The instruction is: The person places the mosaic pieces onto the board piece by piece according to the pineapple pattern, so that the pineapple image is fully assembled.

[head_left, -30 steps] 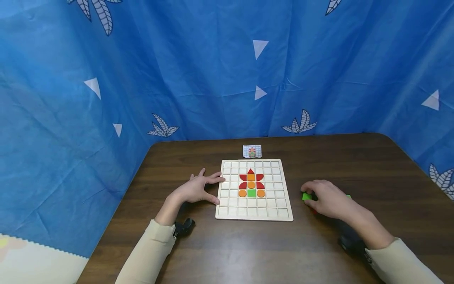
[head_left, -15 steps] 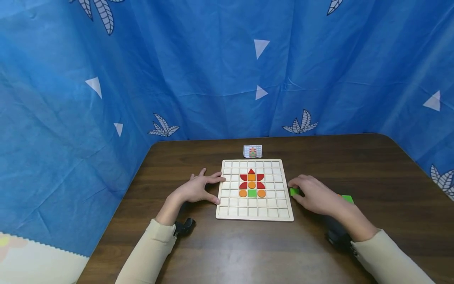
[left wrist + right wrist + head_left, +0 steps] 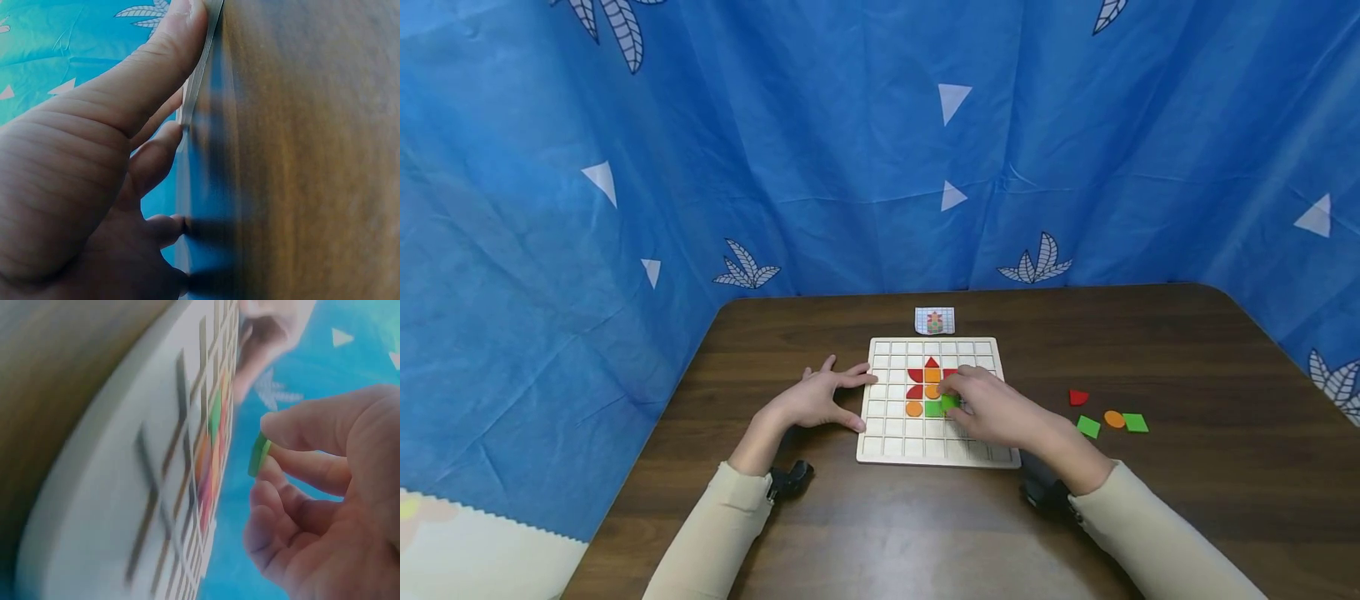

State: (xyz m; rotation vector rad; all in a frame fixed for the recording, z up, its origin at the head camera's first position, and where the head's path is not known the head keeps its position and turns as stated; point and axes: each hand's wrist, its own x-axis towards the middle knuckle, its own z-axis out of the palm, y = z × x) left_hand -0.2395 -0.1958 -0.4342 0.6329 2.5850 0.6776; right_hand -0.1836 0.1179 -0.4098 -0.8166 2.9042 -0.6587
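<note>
A pale gridded board [image 3: 887, 447] lies on the table, bearing an arrangement of red, orange and green pieces. My right hand [image 3: 1000, 408] is over the board's right half, pinching a green square tile [image 3: 951, 402] between thumb and fingers. In the right wrist view the green tile [image 3: 259, 454] is held apart from the board's surface. On the other side, my left hand [image 3: 812, 400] has its fingers spread, with thumb and fingertips touching the board's left edge. The right hand hides some pieces on the board, including the area right of the seated green square [image 3: 932, 409].
Right of the board lie a red curved piece [image 3: 1078, 397], a green square [image 3: 1088, 427], an orange disc [image 3: 1114, 419] and another green square [image 3: 1136, 423]. A small printed pattern card [image 3: 935, 321] sits behind the board. A blue curtain [image 3: 865, 150] hangs beyond the brown table [image 3: 895, 542].
My right hand has moved left with the green square tile, from the loose pieces to above the board, uncovering those pieces. The left hand has stayed at the board's edge.
</note>
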